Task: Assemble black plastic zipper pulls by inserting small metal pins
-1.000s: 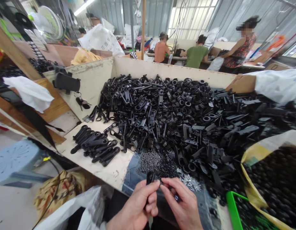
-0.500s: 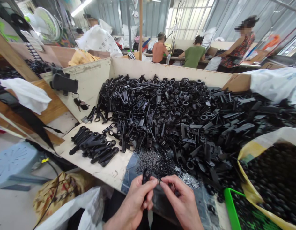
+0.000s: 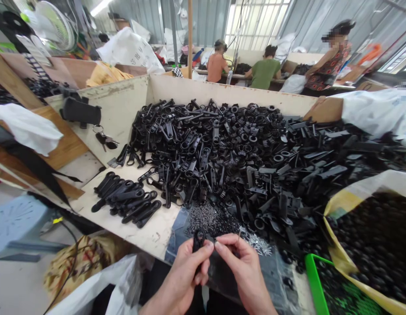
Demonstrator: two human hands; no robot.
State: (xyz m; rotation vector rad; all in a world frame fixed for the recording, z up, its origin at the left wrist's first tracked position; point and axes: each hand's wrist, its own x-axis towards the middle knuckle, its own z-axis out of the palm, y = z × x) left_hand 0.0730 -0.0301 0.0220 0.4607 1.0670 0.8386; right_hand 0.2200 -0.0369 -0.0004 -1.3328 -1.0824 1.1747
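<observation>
My left hand (image 3: 188, 269) is closed around a black plastic part with a ring-shaped end (image 3: 198, 240), which sticks up past the thumb. Thumb and fingertips of my right hand (image 3: 242, 267) are pinched together close beside the left thumb; whatever they hold is too small to make out. Both hands are above a dark blue sheet (image 3: 176, 236) at the bench's near edge. Just beyond them lie a heap of tiny dark pieces (image 3: 203, 218) and a scatter of silver pins (image 3: 260, 245).
A large heap of black plastic parts (image 3: 190, 148) covers the bench (image 3: 124, 232). Grouped black handles (image 3: 127, 197) lie at left. A green tray (image 3: 313, 280) and a sack of round black pieces (image 3: 376, 236) stand at right. Keys (image 3: 104, 138) hang left. Several people work behind.
My right hand has shifted slightly up and left, its fingertips nearer the left thumb. The ringed part stands a little more upright in my left hand. The camera view has moved slightly.
</observation>
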